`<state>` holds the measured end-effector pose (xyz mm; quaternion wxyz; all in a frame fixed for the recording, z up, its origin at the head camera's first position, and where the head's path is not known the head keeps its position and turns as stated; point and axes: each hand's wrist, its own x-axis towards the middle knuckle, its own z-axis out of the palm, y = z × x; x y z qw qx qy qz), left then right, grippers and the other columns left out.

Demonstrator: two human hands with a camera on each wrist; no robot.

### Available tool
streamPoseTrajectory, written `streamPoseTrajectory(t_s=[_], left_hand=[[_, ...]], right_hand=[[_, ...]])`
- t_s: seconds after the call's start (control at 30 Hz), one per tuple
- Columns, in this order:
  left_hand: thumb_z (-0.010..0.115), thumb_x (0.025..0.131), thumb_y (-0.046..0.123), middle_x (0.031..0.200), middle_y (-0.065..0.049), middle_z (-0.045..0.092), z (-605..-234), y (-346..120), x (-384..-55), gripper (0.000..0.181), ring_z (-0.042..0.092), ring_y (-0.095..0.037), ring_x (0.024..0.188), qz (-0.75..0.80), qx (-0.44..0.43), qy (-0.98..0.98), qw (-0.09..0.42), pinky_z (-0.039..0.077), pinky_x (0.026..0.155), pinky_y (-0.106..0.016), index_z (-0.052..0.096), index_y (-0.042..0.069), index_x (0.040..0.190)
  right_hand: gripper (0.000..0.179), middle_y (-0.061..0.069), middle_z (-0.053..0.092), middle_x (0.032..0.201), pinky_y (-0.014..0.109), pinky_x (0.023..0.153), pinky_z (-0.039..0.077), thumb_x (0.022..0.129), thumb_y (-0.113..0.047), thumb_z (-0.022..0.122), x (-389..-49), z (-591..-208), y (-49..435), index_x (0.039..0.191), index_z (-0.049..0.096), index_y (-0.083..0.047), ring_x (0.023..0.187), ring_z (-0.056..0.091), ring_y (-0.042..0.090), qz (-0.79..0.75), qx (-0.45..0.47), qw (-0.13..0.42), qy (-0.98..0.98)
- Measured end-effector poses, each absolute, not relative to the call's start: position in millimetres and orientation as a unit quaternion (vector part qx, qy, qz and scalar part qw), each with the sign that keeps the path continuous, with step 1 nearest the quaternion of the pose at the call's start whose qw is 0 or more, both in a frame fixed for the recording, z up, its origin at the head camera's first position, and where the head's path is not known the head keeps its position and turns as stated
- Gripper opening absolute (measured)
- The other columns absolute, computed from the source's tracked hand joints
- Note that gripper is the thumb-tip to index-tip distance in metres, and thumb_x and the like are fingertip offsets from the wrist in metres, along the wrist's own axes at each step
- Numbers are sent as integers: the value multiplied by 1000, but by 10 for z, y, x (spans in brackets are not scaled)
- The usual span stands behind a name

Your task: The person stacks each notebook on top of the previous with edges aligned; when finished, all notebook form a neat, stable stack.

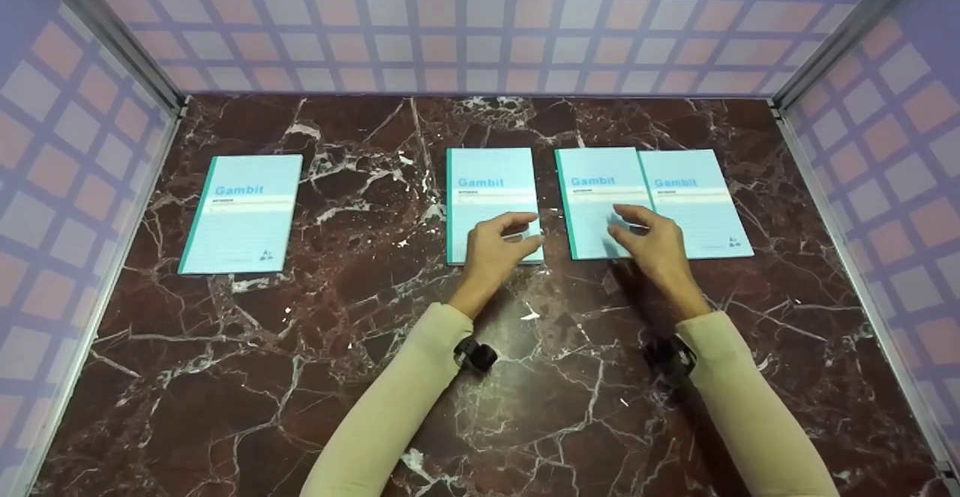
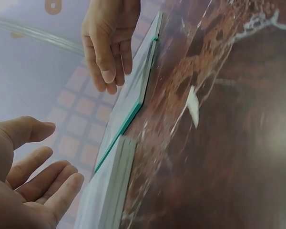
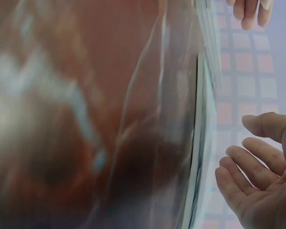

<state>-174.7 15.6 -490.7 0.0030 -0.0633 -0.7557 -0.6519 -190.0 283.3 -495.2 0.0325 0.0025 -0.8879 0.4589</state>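
Note:
My left hand (image 1: 499, 249) hovers over the lower right part of a light blue "Gambit" notebook (image 1: 491, 167) with a green spine, thumb and fingers apart and holding nothing. In the left wrist view, layered edges show on the nearest notebooks (image 2: 119, 183). My right hand (image 1: 652, 245) hangs above two more Gambit notebooks, its fingers loosely bent around air. Of these, the left notebook (image 1: 600, 167) lies against the right notebook (image 1: 701, 219), whose left edge meets its green spine. The right wrist view shows the right hand's fingers (image 3: 252, 167) spread beside a notebook edge (image 3: 200, 143).
Another Gambit notebook (image 1: 240, 215) lies alone at the left, slightly tilted. Everything rests on a dark red marbled table (image 1: 375, 317). Checkered walls (image 1: 480, 39) with metal corner posts enclose the back and sides.

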Motion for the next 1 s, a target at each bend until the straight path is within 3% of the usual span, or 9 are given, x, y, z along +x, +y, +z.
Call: streamPoseTrajectory(t_s=[0.33, 0.7, 0.83, 0.93, 1.0], left_hand=[[85, 90, 4, 124, -13, 75, -5008, 500, -1749, 34, 72, -29, 115, -633, -56, -772, -30, 58, 96, -25, 78, 0, 123], [79, 95, 5, 137, -11, 69, -5018, 690, -1736, 42, 67, -26, 126, -584, -66, -804, -91, 56, 99, -25, 73, 8, 136], [77, 95, 3, 123, -10, 74, -5010, 726, -1743, 41, 70, -16, 108, -565, -76, -816, -94, 56, 90, -23, 73, 8, 136], [76, 94, 1, 102, -9, 73, -5003, 739, -1756, 40, 59, -13, 85, -553, -85, -824, -91, 49, 76, -23, 75, 5, 133], [76, 93, 0, 98, -8, 73, -4999, 742, -1761, 38, 56, -12, 82, -547, -87, -828, -91, 48, 75, -22, 76, 4, 131]], right_hand=[[41, 23, 69, 134, 52, 102, 55, 100, -10, 75, -1903, -5005, 3077, 139, 68, 2, 123, 67, 40, 429, -24, 30, -902], [43, 32, 67, 131, 57, 99, 55, 99, -6, 73, -1850, -5045, 3246, 139, 66, 6, 123, 64, 47, 391, -12, 33, -920], [43, 32, 65, 133, 59, 104, 51, 98, -5, 73, -1841, -5043, 3272, 138, 66, 7, 124, 62, 48, 385, -6, 36, -922], [43, 33, 66, 132, 59, 103, 52, 98, -4, 74, -1822, -5044, 3289, 138, 66, 6, 122, 63, 48, 383, -2, 38, -923], [42, 32, 67, 130, 58, 101, 54, 98, -4, 74, -1803, -5044, 3293, 138, 67, 6, 120, 65, 47, 385, -1, 36, -922]])
